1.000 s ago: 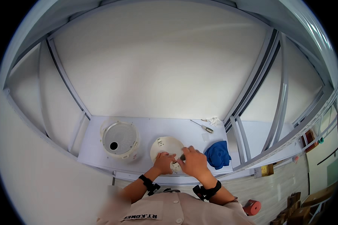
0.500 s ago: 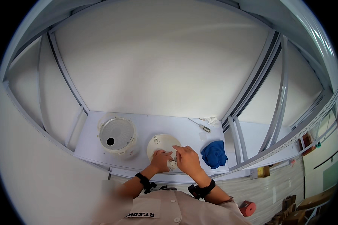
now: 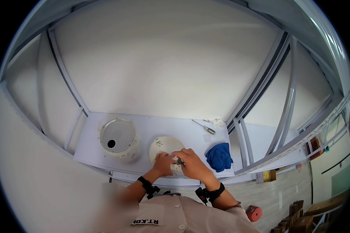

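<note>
A round off-white cover [image 3: 159,145] lies on the bench in front of me, with small fittings near its far and near edges. My left hand [image 3: 164,164] rests on its near left part, fingers bent and close together against something small that I cannot make out. My right hand [image 3: 193,165] is closed above the near right part, thumb and fingers around a short greyish piece [image 3: 180,160], whose kind is too small to tell. The two hands nearly touch.
Left on the bench [image 3: 147,125] stands a white round drum-like housing [image 3: 122,134] with a dark hole in its top. To the right lie a blue cloth [image 3: 219,157], a screwdriver [image 3: 209,130] and crumpled white material [image 3: 217,122]. Metal frame posts flank the bench.
My right hand has moved in closer to the left, its index finger now curled and the greyish piece showing. My left hand has shifted slightly. The whole view has shifted a little.
</note>
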`<control>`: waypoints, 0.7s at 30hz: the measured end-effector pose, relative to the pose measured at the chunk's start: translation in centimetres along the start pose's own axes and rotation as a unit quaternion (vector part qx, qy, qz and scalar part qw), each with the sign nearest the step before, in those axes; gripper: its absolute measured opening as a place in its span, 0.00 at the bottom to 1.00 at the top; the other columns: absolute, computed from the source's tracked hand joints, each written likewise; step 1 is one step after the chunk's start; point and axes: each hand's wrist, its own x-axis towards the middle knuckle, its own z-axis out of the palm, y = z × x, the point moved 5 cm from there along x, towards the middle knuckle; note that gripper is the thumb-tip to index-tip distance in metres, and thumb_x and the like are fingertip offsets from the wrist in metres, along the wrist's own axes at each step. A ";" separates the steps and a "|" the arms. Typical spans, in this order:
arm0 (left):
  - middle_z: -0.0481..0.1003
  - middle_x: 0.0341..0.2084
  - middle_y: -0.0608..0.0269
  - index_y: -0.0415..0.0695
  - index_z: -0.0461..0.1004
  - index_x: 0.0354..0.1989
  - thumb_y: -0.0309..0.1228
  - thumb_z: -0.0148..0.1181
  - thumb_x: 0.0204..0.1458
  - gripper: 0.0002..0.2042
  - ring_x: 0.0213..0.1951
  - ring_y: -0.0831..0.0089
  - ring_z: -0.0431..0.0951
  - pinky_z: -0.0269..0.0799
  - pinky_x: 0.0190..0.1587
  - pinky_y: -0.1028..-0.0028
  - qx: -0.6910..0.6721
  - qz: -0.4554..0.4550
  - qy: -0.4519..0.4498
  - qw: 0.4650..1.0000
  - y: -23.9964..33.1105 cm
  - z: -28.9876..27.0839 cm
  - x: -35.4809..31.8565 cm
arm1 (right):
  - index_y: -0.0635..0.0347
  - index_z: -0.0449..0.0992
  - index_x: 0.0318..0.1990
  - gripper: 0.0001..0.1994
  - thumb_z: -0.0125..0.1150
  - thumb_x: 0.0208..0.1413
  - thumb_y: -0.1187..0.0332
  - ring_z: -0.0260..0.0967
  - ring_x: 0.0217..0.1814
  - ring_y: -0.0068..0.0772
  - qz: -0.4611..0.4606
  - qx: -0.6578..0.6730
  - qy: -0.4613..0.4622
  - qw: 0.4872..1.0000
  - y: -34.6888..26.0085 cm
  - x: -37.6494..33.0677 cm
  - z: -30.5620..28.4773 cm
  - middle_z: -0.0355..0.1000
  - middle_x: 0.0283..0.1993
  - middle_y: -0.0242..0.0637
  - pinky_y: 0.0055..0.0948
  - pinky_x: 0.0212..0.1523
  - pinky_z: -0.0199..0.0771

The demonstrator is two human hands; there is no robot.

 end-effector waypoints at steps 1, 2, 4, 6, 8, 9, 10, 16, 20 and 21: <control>0.74 0.69 0.65 0.56 0.89 0.49 0.37 0.75 0.31 0.27 0.67 0.52 0.66 0.54 0.71 0.54 0.017 -0.004 -0.011 1.000 0.1 -0.2 0.2 | 0.56 0.76 0.54 0.20 0.72 0.55 0.66 0.78 0.44 0.56 0.005 0.013 0.009 1.000 -0.1 0.2 0.3 0.75 0.45 0.47 0.47 0.38 0.81; 0.74 0.69 0.65 0.56 0.89 0.49 0.37 0.75 0.32 0.27 0.67 0.51 0.66 0.54 0.71 0.54 0.014 0.002 -0.002 1.000 0.0 -0.1 0.2 | 0.56 0.76 0.54 0.20 0.73 0.54 0.66 0.79 0.44 0.55 0.010 0.025 0.018 0.999 -0.4 0.4 0.5 0.75 0.44 0.46 0.47 0.38 0.81; 0.74 0.69 0.65 0.57 0.89 0.49 0.38 0.74 0.32 0.27 0.67 0.51 0.66 0.54 0.71 0.53 0.007 0.011 0.018 1.000 -0.5 0.7 0.1 | 0.56 0.76 0.54 0.20 0.73 0.53 0.67 0.79 0.44 0.54 0.123 -0.086 0.011 0.989 -0.9 0.3 0.2 0.75 0.44 0.47 0.46 0.38 0.81; 0.73 0.70 0.65 0.57 0.89 0.50 0.38 0.74 0.32 0.28 0.67 0.51 0.66 0.54 0.72 0.53 -0.013 0.014 0.026 0.999 -0.7 1.0 0.1 | 0.57 0.76 0.53 0.20 0.72 0.52 0.68 0.79 0.44 0.54 0.257 -0.163 -0.057 0.951 -0.8 0.0 -0.2 0.75 0.45 0.47 0.46 0.38 0.81; 0.73 0.70 0.66 0.57 0.89 0.50 0.38 0.74 0.32 0.28 0.67 0.50 0.66 0.53 0.72 0.53 -0.014 0.015 0.024 0.999 -1.2 0.9 0.1 | 0.57 0.76 0.52 0.19 0.72 0.52 0.68 0.79 0.43 0.54 0.331 -0.183 -0.124 0.918 0.2 -0.2 -0.1 0.75 0.45 0.47 0.46 0.38 0.81; 0.73 0.70 0.66 0.57 0.89 0.50 0.38 0.73 0.32 0.28 0.67 0.50 0.66 0.53 0.72 0.53 -0.010 0.014 0.020 1.000 -1.4 1.0 0.1 | 0.57 0.76 0.51 0.19 0.72 0.52 0.68 0.79 0.43 0.54 0.329 -0.183 -0.130 0.917 0.5 -0.4 0.1 0.75 0.44 0.47 0.46 0.38 0.81; 0.73 0.70 0.66 0.57 0.89 0.50 0.38 0.73 0.32 0.28 0.67 0.50 0.66 0.53 0.72 0.53 -0.007 0.017 0.016 1.000 -1.3 1.1 0.3 | 0.57 0.76 0.51 0.18 0.71 0.53 0.68 0.79 0.42 0.54 0.256 -0.174 -0.079 0.948 1.2 -1.2 0.7 0.75 0.43 0.48 0.46 0.38 0.81; 0.72 0.71 0.66 0.58 0.88 0.52 0.37 0.74 0.32 0.29 0.69 0.51 0.64 0.51 0.74 0.54 0.009 0.006 -0.015 1.000 -0.5 0.4 0.4 | 0.58 0.76 0.52 0.17 0.68 0.56 0.66 0.78 0.38 0.56 0.084 -0.125 0.061 0.987 -0.3 -1.3 -0.3 0.77 0.39 0.48 0.46 0.37 0.81; 0.72 0.71 0.66 0.57 0.88 0.53 0.38 0.74 0.32 0.30 0.70 0.52 0.63 0.52 0.74 0.55 0.001 0.004 -0.002 1.000 -0.5 0.4 0.0 | 0.58 0.75 0.53 0.18 0.69 0.54 0.71 0.76 0.45 0.57 0.425 -0.153 -0.065 0.890 1.2 -2.3 -0.1 0.76 0.43 0.48 0.47 0.40 0.81; 0.72 0.71 0.66 0.57 0.88 0.53 0.38 0.75 0.31 0.30 0.70 0.52 0.63 0.52 0.74 0.55 -0.001 0.002 -0.001 1.000 -0.5 0.5 -0.1 | 0.58 0.74 0.53 0.18 0.69 0.55 0.71 0.76 0.46 0.57 0.402 -0.138 -0.065 0.903 1.5 -2.4 0.2 0.76 0.44 0.48 0.47 0.41 0.81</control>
